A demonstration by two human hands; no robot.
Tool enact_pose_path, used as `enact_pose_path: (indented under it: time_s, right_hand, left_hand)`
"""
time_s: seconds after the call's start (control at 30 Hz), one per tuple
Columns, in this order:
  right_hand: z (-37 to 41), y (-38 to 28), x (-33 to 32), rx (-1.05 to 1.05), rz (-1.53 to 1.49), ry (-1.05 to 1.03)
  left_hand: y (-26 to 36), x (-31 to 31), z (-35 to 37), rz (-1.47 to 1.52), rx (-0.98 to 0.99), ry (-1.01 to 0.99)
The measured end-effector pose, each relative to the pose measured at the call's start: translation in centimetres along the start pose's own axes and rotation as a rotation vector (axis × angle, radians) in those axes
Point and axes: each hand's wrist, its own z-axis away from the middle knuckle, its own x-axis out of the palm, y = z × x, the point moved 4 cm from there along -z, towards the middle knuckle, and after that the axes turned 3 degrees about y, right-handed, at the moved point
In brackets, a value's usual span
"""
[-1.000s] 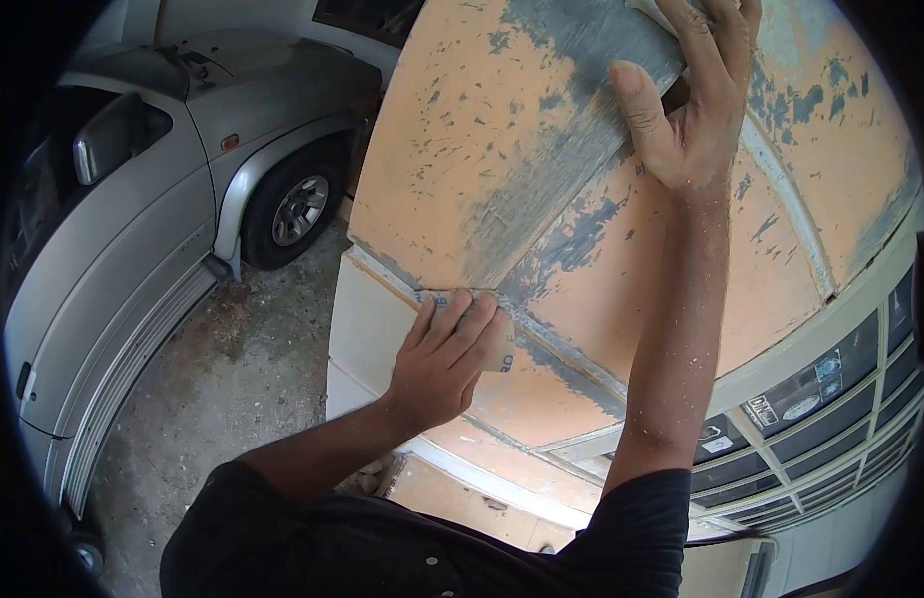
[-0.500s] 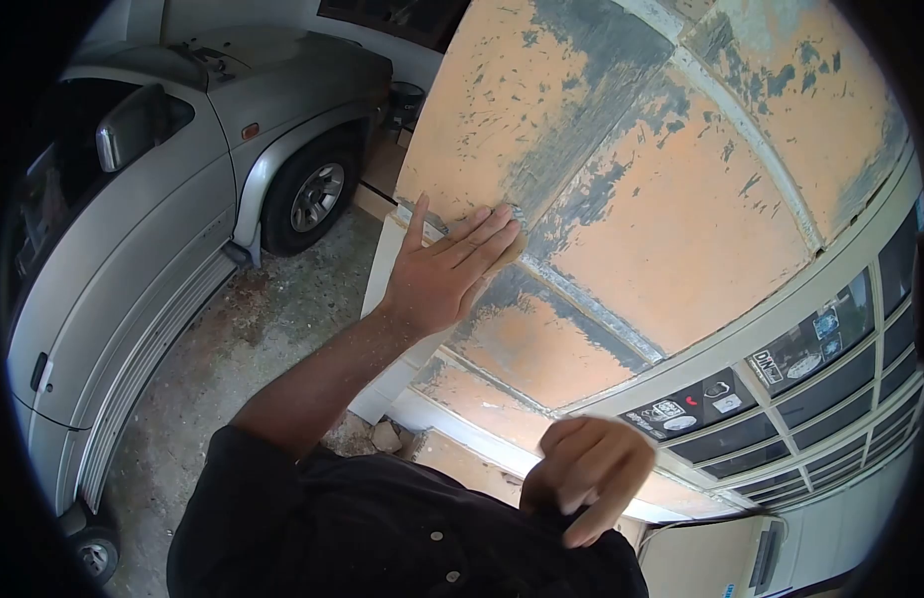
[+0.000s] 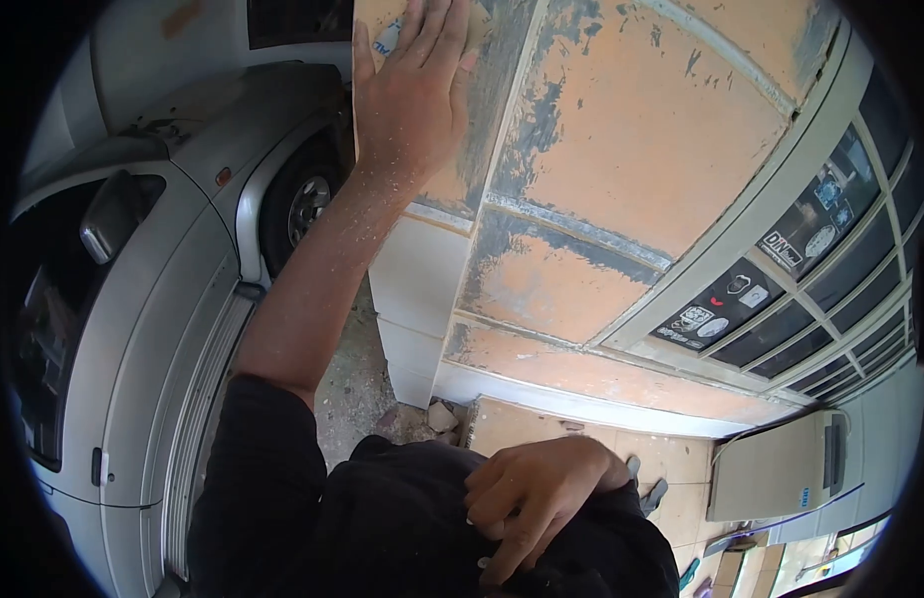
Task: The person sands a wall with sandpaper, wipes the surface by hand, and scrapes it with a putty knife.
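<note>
Single head-worn view: from my head, facing forward and down, wall (image 3: 651, 169) within arm's reach, car (image 3: 148, 339) beyond at frame left.

Daylight: soft, brightest at lower right
Shade: car (image 3: 133, 299) dim at left
Lens: fisheye bend, black corners
Focus: wall (image 3: 641, 149) fairly sharp, hands unblurred

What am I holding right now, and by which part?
Your left hand pins a printed paper sheet against the wall, fingers pressing on its printed face. Whether the right hand holds anything, I cannot tell.
</note>
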Motion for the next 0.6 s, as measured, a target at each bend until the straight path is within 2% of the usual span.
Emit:
enact_pose_path:
  time_s: [0.07, 0.1, 0.17, 0.27, 0.33, 0.4, 0.47, 0.53, 0.6]
  right_hand:
    - [-0.7, -0.1, 0.3, -0.008, -0.032, 0.059]
    - [-1.6, -0.6, 0.1, -0.052, -0.048, 0.008]
    - [-2.4, -0.5, 0.9, -0.091, -0.051, -0.032]
    - [-3.4, 1.2, 2.3, -0.097, 0.056, 0.081]
    - [-5.1, 2.4, 1.6, -0.086, 0.140, 0.062]
    - [-7.3, 2.6, 0.5, -0.155, 0.243, 0.170]
    - [-7.1, 2.5, -0.3, -0.390, 0.162, 0.742]
    - [-10.0, 2.5, -0.4, -0.435, 0.029, 0.822]
    - [-12.6, 3.0, 1.0, -0.313, -0.051, 1.084]
  left_hand:
    - [-0.5, -0.1, 0.8, -0.034, 0.018, -0.024]
    - [-1.9, 1.6, 1.9, -0.047, 0.049, 0.078]
    - [-2.7, 1.4, 1.8, -0.008, 0.065, 0.064]
    - [-3.4, 1.3, 1.8, -0.004, 0.100, 0.038]
    - [-3.8, 0.6, 1.5, -0.021, 0.138, 0.023]
    - [-3.9, -0.8, 0.6, 0.111, 0.176, -0.041]
    - [-4.5, -0.6, 0.7, 0.136, 0.216, -0.024]
    - [-5.0, 0.0, 0.7, 0.075, 0.305, 0.041]
    - [-5.6, 0.3, 1.0, 0.075, 0.372, 0.067]
